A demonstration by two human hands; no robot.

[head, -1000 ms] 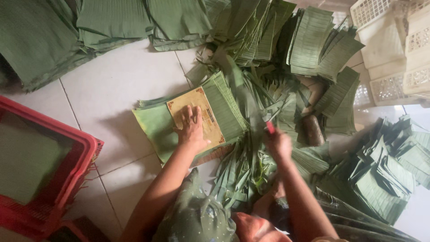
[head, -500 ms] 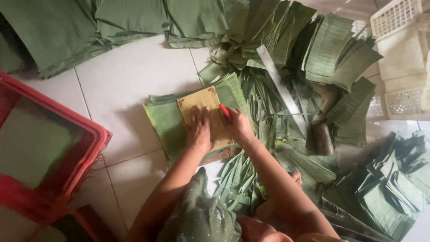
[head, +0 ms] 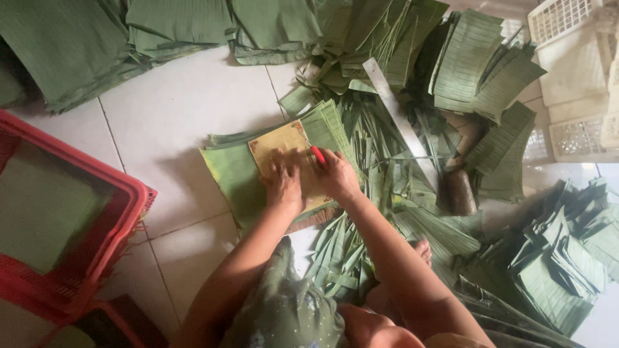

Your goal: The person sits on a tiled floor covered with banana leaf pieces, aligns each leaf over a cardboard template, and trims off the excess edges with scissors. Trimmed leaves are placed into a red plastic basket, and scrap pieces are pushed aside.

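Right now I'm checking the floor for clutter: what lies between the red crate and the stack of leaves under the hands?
In the head view, only bare white floor tile lies between the red crate and the stack of leaves.

No packages, labels, signs or screens show anywhere in the view.
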